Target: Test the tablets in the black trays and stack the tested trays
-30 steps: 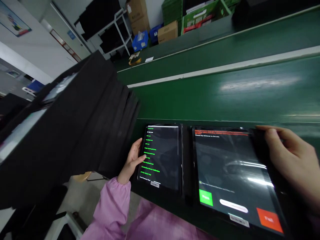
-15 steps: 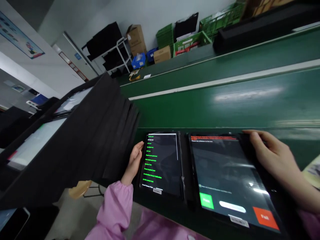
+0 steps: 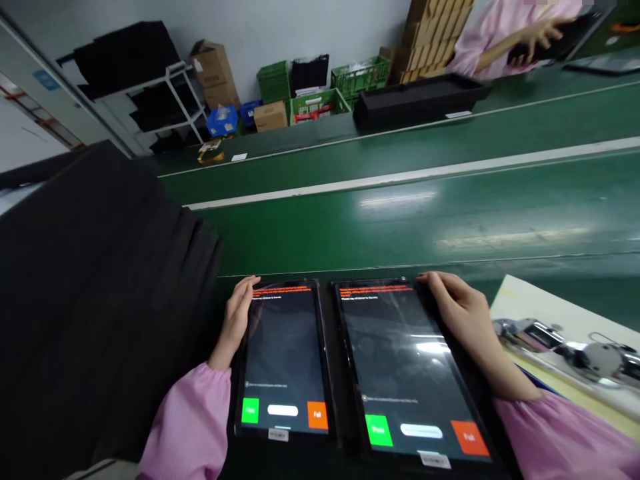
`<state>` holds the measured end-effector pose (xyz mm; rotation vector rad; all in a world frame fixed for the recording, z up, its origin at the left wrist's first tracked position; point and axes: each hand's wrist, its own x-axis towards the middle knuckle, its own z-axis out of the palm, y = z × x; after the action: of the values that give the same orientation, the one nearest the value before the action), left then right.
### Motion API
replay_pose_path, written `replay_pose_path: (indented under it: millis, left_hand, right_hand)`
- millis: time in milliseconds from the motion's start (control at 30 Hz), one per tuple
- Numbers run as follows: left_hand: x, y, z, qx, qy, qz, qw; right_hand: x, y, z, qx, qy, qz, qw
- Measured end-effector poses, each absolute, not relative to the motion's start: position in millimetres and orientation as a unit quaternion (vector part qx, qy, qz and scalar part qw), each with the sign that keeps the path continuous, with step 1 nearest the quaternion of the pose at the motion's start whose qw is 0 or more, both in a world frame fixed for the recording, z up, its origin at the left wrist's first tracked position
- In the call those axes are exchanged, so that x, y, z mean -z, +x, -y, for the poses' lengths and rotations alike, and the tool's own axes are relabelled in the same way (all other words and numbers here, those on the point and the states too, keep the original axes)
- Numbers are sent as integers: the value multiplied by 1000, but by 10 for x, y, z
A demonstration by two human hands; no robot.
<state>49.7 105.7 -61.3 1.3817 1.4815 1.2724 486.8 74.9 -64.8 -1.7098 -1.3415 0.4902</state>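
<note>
What's moved: left tablet (image 3: 285,353) is now showing the same red-header test page as its neighbour instead of the green menu list, and the left hand (image 3: 237,317) is sitting up at the top corner rather than halfway down the edge. The view is also swinging right, so a co-worker is coming into shot.
Foam stack (image 3: 90,300): black layers are filling the far left, right beside the left tablet and just clear of the hand.
Left hand: loosely open, fingers curling onto the top-left corner of the left tablet, palm along its outer edge. It's probably steadying the tablet while keeping the glass clear.
Left tablet: lying flat on the near edge of the bench, this side of the green belt (image 3: 400,220). The screen is dark, with red text on top and green, white and orange buttons along the bottom.
Right tablet (image 3: 407,360): lying just beside it, almost touching. It's the bigger one, showing the same layout and catching a lot of glare.
Right hand (image 3: 463,317): relaxed and open, draping over the top-right corner and outer edge, mirroring the left. It isn't clamping anything as far as the view shows.
Off to the right: a pale card (image 3: 520,297) is carrying some shiny tool (image 3: 575,347), too blurry to name.
Far side: a co-worker's hand (image 3: 540,30) is holding something dark, well apart from both tablets.
</note>
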Motion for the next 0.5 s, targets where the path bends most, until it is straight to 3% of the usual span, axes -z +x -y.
replay_pose_path:
  millis: [500]
  left_hand:
    - [702, 368, -923, -503, 488, -634, 327]
  right_hand:
    - [703, 4809, -663, -183, -686, 574, 408]
